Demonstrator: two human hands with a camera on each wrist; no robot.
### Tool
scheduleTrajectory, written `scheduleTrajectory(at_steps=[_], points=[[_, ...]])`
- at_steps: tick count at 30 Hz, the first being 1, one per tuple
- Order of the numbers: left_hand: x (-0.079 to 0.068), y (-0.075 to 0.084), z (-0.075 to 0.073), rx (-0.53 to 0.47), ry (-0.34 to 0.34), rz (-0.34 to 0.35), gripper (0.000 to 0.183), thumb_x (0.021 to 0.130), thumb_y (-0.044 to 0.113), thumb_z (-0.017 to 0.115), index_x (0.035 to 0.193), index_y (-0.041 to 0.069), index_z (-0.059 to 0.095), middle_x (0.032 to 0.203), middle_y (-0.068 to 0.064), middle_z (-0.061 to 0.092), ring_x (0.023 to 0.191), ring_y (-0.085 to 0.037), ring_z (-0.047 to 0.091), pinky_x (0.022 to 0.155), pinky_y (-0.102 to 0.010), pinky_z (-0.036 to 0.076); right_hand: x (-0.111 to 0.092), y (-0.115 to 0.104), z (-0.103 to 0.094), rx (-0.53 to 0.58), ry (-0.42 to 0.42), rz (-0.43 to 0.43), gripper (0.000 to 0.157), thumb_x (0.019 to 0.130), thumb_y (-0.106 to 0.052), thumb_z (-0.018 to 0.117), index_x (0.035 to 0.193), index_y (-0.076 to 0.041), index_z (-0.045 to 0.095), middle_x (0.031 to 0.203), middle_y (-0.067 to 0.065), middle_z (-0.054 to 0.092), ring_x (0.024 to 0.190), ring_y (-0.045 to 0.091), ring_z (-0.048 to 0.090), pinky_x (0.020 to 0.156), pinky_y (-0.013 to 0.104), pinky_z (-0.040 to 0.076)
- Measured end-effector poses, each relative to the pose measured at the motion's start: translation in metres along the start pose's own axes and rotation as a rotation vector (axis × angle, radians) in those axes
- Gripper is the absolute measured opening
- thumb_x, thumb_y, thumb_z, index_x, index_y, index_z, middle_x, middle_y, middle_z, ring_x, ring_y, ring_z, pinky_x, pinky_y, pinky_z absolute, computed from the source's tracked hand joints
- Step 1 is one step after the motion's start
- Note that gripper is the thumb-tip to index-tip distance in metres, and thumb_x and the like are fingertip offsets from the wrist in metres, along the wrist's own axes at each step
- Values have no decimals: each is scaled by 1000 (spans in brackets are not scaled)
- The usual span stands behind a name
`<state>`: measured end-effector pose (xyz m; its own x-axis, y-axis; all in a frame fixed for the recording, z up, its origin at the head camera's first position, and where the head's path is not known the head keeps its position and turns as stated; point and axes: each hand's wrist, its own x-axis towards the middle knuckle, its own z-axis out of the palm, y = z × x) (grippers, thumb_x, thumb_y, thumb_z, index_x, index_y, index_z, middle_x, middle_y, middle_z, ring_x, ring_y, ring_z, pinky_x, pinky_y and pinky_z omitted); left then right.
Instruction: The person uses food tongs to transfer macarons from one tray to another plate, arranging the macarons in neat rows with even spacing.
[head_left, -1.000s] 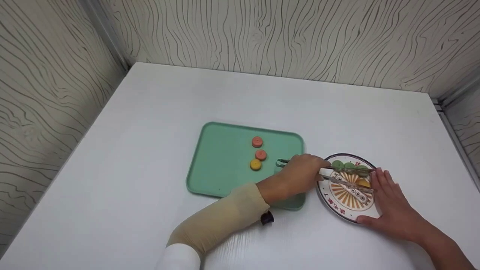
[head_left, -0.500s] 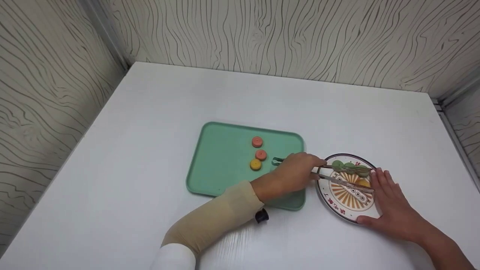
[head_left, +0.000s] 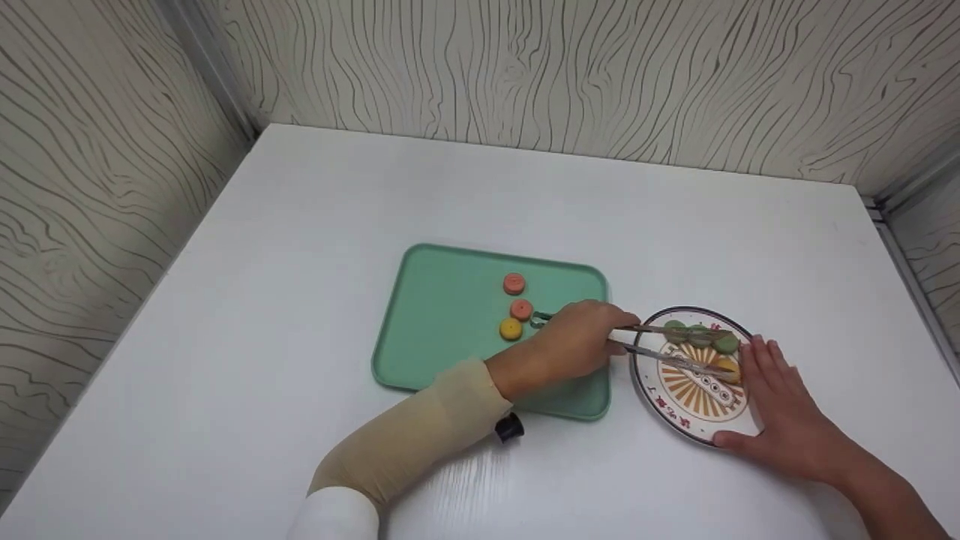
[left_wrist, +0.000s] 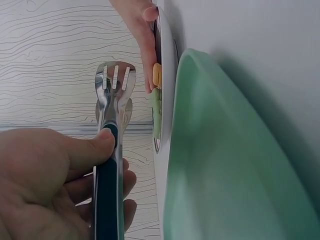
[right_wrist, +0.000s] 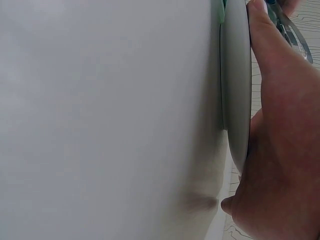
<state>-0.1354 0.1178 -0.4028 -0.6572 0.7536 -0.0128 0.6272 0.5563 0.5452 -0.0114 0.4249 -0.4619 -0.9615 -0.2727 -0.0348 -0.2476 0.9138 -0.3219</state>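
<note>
My left hand point(head_left: 566, 341) grips metal tongs with dark handles point(left_wrist: 107, 200). In the left wrist view the tongs' slotted ends stand apart with nothing between them. From the head they overlap a white patterned plate point(head_left: 701, 431). On that plate lie three green macarons point(head_left: 726, 343) in a row and a yellow macaron point(head_left: 730, 376). The right hand point(head_left: 787, 420) rests on the plate's right rim, fingers straight and thumb spread toward the near edge. Left of the plate, a green tray point(head_left: 435, 322) holds two pink macarons point(head_left: 514, 283) and one yellow macaron point(head_left: 511, 328).
Tray and plate stand side by side on a white table point(head_left: 285, 300), the tray partly under my left forearm. A dark object point(head_left: 509, 428) shows beneath the left wrist. Wood-patterned walls point(head_left: 525, 75) enclose the table's back and sides.
My left hand has drawn back to the left with the tongs, whose tips have shifted left over the plate. The yellow macaron on the plate shows more fully now. The right hand stays put.
</note>
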Motion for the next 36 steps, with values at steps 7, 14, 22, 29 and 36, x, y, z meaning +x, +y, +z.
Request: scheduleTrajectory(at_steps=[7, 14, 22, 29, 36], points=[[-6, -3, -7, -14, 1, -7, 36, 98, 15, 71, 134, 18, 68, 125, 6, 71, 117, -4, 61, 102, -21, 45, 0, -1, -1, -7, -17, 14, 127, 82, -49, 81, 160, 3, -5, 166, 29, -6, 153, 32, -21, 111, 24, -20], [-13, -11, -14, -32, 18, 8, 36, 96, 14, 73, 132, 16, 69, 124, 4, 72, 116, -7, 62, 100, -22, 47, 0, -1, 0, -7, -13, 9, 127, 82, -49, 81, 160, 3, -5, 166, 28, -7, 153, 31, -21, 110, 22, -20], [-23, -21, -25, -48, 42, -3, 39, 94, 13, 75, 133, 15, 69, 125, 3, 71, 118, -10, 62, 103, -23, 45, 0, 0, 0, -20, -4, -1, 128, 80, -49, 82, 160, 4, -3, 167, 27, -5, 154, 30, -19, 113, 24, -21], [-31, -31, -32, -70, 73, 6, 34, 92, 10, 76, 126, 12, 72, 120, 1, 73, 114, -15, 65, 99, -26, 48, 0, 0, -2, -20, -16, 5, 129, 80, -50, 82, 160, 3, -4, 167, 27, -7, 153, 30, -20, 113, 25, -21], [-42, -41, -39, -107, 96, 28, 30, 91, 6, 77, 121, 10, 73, 115, -2, 74, 106, -16, 67, 92, -26, 51, 0, -1, -2, -12, -21, 10, 129, 81, -49, 81, 160, 3, -5, 166, 28, -8, 153, 30, -21, 113, 25, -21]])
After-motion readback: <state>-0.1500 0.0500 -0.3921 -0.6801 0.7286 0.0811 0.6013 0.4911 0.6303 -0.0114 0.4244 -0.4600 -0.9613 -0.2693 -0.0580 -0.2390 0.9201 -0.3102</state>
